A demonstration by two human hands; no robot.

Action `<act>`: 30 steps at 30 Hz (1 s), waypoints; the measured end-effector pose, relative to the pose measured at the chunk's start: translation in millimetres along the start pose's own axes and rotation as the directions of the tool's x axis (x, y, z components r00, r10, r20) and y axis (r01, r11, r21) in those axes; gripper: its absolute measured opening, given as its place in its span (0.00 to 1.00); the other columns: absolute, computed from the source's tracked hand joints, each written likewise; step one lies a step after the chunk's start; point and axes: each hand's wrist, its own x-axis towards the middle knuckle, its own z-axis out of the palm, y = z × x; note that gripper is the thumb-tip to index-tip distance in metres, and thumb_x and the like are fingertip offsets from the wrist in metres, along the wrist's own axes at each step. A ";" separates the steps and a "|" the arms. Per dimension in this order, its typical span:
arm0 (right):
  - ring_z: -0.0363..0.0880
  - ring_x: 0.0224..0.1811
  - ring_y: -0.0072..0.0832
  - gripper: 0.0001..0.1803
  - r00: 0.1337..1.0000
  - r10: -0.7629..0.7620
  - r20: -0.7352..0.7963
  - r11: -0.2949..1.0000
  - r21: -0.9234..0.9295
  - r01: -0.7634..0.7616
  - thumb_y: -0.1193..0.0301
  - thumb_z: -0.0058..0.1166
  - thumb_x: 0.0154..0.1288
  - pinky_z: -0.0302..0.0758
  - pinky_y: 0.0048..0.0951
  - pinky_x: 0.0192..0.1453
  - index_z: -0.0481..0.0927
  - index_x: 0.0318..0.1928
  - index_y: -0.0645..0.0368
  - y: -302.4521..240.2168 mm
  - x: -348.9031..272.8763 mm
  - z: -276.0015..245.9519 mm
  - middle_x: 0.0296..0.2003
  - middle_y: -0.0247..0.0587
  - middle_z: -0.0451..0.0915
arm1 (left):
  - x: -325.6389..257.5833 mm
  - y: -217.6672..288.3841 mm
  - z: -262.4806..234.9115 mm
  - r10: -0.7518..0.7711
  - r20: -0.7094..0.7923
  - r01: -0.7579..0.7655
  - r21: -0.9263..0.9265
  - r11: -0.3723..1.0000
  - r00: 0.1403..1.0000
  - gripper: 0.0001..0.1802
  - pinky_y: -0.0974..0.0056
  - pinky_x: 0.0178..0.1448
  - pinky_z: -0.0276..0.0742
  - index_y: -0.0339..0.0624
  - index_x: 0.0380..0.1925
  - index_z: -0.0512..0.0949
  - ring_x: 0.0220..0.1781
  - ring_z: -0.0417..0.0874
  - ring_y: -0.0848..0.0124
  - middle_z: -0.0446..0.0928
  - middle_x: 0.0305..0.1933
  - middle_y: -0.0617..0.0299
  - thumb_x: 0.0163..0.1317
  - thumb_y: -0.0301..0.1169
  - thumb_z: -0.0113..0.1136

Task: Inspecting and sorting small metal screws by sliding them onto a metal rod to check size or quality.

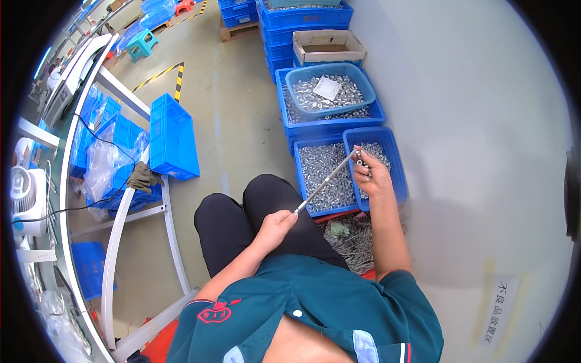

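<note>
A thin metal rod [319,189] slants up and to the right across my lap. Its near end is closed in my left hand [276,231]. At its far end, the fingertips of my right hand [374,176] pinch at the tip, and small shiny nut-like metal pieces [361,162] show between those fingers. Partway along the rod is a thicker, brighter section. Under the right hand stands a small blue bin [396,172] of similar metal pieces, set beside a wider blue bin [298,158] filled with more of them.
Farther out, a light-blue tub [293,91] of metal pieces rests on another crate, near a white box [330,55]. Many rods [357,245] lie low by my right side. A white-framed bench [65,193] stands left, with a blue crate [172,136] beside it. A wall borders the right.
</note>
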 end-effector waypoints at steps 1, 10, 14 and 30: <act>0.61 0.18 0.14 0.12 1.000 -0.011 -0.016 1.000 -0.021 0.011 0.73 0.47 0.64 0.55 0.12 0.15 0.72 0.47 0.62 0.3 0.1 0.0 0.34 0.39 0.73 | -0.6 0.9 -0.3 -0.001 0.003 0.001 0.003 1.000 1.000 0.16 0.75 0.18 0.50 0.46 0.17 0.67 0.15 0.55 0.85 0.58 0.15 0.76 0.65 0.35 0.49; 0.61 0.20 0.14 0.11 0.998 0.032 0.060 0.990 0.133 -0.040 0.69 0.49 0.65 0.55 0.12 0.16 0.73 0.44 0.61 -0.1 5.5 -8.7 0.32 0.35 0.73 | -1.8 5.5 -2.0 -0.124 0.006 0.124 0.023 0.992 0.992 0.17 0.71 0.23 0.57 0.40 0.17 0.69 0.20 0.60 0.82 0.62 0.15 0.72 0.63 0.36 0.50; 0.62 0.20 0.15 0.11 0.994 0.060 0.094 0.970 0.230 -0.081 0.68 0.50 0.64 0.56 0.13 0.16 0.73 0.43 0.61 1.1 6.2 -9.5 0.30 0.35 0.71 | -1.6 2.2 -1.9 -0.089 0.009 0.088 0.044 0.995 0.996 0.17 0.71 0.24 0.58 0.40 0.18 0.69 0.20 0.60 0.82 0.62 0.16 0.72 0.63 0.36 0.50; 0.60 0.16 0.12 0.04 0.995 -0.006 0.096 0.958 -0.284 0.033 0.73 0.55 0.59 0.53 0.12 0.16 0.77 0.34 0.59 -13.3 -5.4 -0.7 0.21 0.27 0.69 | -3.6 -0.6 1.4 0.054 -0.001 -0.053 0.139 0.989 0.999 0.17 0.73 0.22 0.53 0.43 0.16 0.66 0.20 0.56 0.85 0.57 0.16 0.76 0.64 0.34 0.50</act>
